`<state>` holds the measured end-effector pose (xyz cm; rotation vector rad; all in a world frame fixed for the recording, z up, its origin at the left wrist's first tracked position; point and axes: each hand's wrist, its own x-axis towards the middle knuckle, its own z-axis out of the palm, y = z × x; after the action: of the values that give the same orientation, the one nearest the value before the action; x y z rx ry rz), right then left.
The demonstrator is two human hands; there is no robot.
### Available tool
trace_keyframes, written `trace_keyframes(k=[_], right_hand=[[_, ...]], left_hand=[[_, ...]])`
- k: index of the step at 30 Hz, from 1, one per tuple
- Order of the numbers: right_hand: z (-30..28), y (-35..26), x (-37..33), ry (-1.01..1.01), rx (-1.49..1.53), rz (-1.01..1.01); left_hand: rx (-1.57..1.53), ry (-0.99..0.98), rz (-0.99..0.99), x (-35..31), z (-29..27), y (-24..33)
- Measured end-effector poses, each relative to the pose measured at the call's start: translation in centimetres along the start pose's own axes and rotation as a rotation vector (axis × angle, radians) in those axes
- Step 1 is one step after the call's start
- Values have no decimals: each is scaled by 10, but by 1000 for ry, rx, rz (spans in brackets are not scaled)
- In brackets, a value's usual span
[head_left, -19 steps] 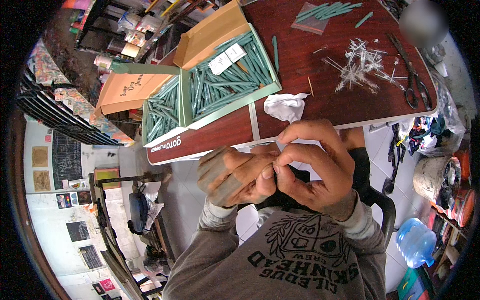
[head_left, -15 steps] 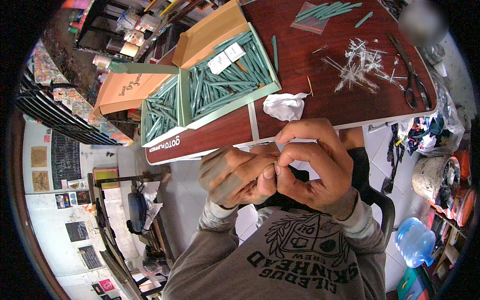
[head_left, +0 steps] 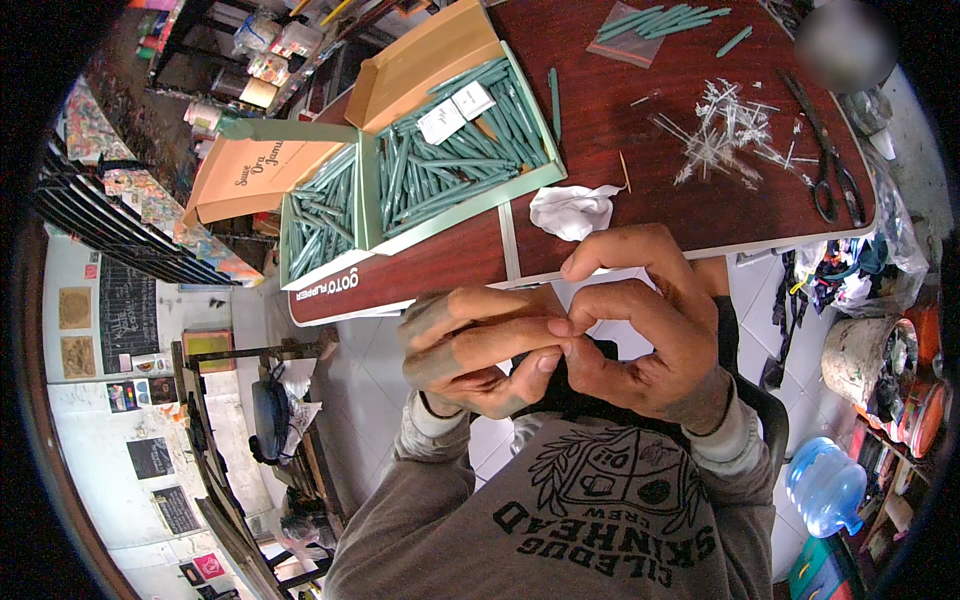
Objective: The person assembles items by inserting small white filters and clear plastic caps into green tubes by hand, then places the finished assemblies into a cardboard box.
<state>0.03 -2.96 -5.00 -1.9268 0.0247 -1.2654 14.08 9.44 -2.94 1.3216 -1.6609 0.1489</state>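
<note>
My left hand (head_left: pixel 475 350) and my right hand (head_left: pixel 645 335) meet in front of my chest, just off the table's near edge. On the right hand, thumb and forefinger are pinched together. The left fingers are curled, a fingertip touching that pinch, while the left thumb sits slightly lower. Anything held between them is too small or hidden to make out. Beyond my hands on the table lie a crumpled white cloth (head_left: pixel 572 212) and a thin wooden stick (head_left: pixel 625 171). Two open light-green boxes (head_left: pixel 465 222) of slim green tapered sticks (head_left: pixel 440 180) stand to the left.
On the dark red table (head_left: pixel 600 110) lie a heap of clear plastic scraps (head_left: pixel 722 130), black scissors (head_left: pixel 826 160) and a clear bag (head_left: pixel 628 45) with several green sticks. A blue water bottle (head_left: pixel 826 487) and a paint-stained bucket (head_left: pixel 865 360) stand at right. Wooden racks (head_left: pixel 215 440) are at left.
The left thumb has moved down and away from the right hand's pinch. My right hand has shifted slightly to the right. The things on the table look unmoved.
</note>
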Motion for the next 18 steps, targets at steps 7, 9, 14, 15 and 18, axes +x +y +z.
trace_keyframes(k=[7, 9, 14, 15, 18], right_hand=[[10, 7, -12, 97, 116, 34], [11, 4, -7, 103, 145, 37], [7, 11, -2, 111, 133, -66], [8, 13, -3, 116, 125, -82], [3, 12, -2, 75, 63, -109]], left_hand=[[-166, 75, -142, -7, 3, -2], [-211, 108, -185, -14, 3, -4], [-308, 152, -263, -23, 14, -8], [-322, 143, -280, -24, 14, -7], [-380, 168, -296, -22, 20, -4]])
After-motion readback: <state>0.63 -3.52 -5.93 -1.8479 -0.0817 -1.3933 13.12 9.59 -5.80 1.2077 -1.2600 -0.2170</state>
